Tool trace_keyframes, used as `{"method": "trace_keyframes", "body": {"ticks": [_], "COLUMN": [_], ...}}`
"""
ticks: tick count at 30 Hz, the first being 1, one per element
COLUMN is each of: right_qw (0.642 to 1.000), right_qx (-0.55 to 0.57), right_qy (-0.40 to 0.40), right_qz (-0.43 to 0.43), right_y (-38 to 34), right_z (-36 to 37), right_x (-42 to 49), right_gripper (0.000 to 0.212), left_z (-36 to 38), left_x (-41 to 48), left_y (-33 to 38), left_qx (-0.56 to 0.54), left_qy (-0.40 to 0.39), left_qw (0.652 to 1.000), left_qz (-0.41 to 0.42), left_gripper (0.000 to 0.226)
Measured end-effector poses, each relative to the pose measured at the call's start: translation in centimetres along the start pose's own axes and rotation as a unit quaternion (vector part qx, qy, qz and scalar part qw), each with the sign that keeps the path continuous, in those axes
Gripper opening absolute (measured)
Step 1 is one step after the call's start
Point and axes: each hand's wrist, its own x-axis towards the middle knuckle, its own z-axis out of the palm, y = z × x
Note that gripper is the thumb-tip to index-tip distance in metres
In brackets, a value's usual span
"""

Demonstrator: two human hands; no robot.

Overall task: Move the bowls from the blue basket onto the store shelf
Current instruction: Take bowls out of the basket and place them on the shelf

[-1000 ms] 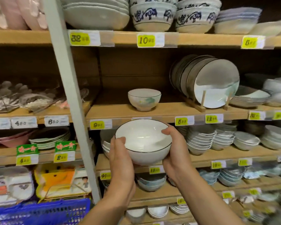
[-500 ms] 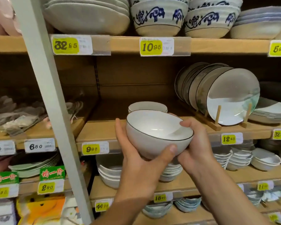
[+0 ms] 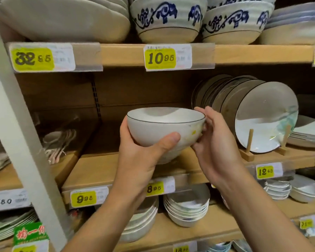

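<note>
— How's the light where you are?

— Warm and even on the shelf fronts. The brown back panel (image 3: 62, 99) of the bay sinks into shadow.

— Any glare?

— A soft sheen on the upright grey plate with a dark rim (image 3: 265, 120). A curved shadow lies inside the white ceramic bowl with a thin dark rim (image 3: 153, 128), which my left hand (image 3: 140, 160) and right hand (image 3: 216, 148) grip.

— Sharp?

— In the middle, yes. The pale metal upright (image 3: 13, 124) on the left leans with the wide lens, and the green-and-red paper tag (image 3: 30, 233) near me is smeared.
</note>
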Motion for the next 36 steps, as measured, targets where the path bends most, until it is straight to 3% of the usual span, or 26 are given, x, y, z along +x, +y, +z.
{"method": "trace_keyframes", "body": {"ticks": [2,5,8,13,14,17,18,21,24,28,31,36], "right_qw": [0.998,0.989,0.987,0.978,0.975,0.973,0.971,0.968,0.962,0.952,0.95,0.952], "right_qx": [0.002,-0.005,-0.012,-0.089,-0.109,-0.153,-0.17,-0.195,-0.216,-0.261,-0.27,-0.263], "right_qy": [0.002,-0.052,-0.109,-0.185,-0.19,-0.175,-0.169,-0.158,-0.167,-0.159,-0.156,-0.158], "right_qz": [0.062,0.139,0.117,0.043,0.031,-0.003,-0.008,-0.014,-0.01,-0.009,-0.012,0.013], "right_y": [-0.4,-0.8,-0.6,0.0,0.1,0.3,0.5,1.2,2.0,3.1,3.9,4.7], "right_z": [-0.5,-0.5,-0.4,-1.3,-1.6,-2.4,-2.6,-3.5,-4.2,-4.9,-5.2,-5.8], "right_x": [1.7,4.0,5.3,5.9,6.1,6.8,7.1,7.8,8.3,8.6,8.5,8.1], "right_gripper": [0.041,0.064,0.07,0.087,0.091,0.098,0.098,0.088,0.084,0.091,0.087,0.106], "left_z": [-0.1,0.0,-0.1,-2.1,-2.5,-3.5,-3.7,-5.1,-7.0,-7.9,-7.2,-6.2], "left_x": [0.6,1.0,2.2,5.7,6.3,7.2,7.3,7.6,8.0,8.5,8.4,7.5], "left_y": [-0.6,-1.1,-1.1,-0.3,-0.3,-0.8,-1.0,-2.0,-2.5,-2.8,-3.5,-4.7], "left_qx": [-0.021,-0.039,-0.06,-0.032,-0.028,0.005,0.032,0.109,0.136,0.046,0.057,0.115], "left_qy": [0.0,-0.018,0.015,-0.009,-0.011,-0.006,-0.018,-0.069,-0.149,-0.189,-0.159,-0.139], "left_qw": [1.0,0.998,0.996,0.998,0.998,0.999,0.998,0.987,0.966,0.956,0.961,0.96], "left_qz": [-0.018,-0.052,-0.06,-0.062,-0.06,-0.052,-0.057,-0.091,-0.159,-0.221,-0.219,-0.212], "left_gripper": [0.094,0.108,0.113,0.076,0.081,0.125,0.124,0.078,0.066,0.04,0.051,0.064]}}
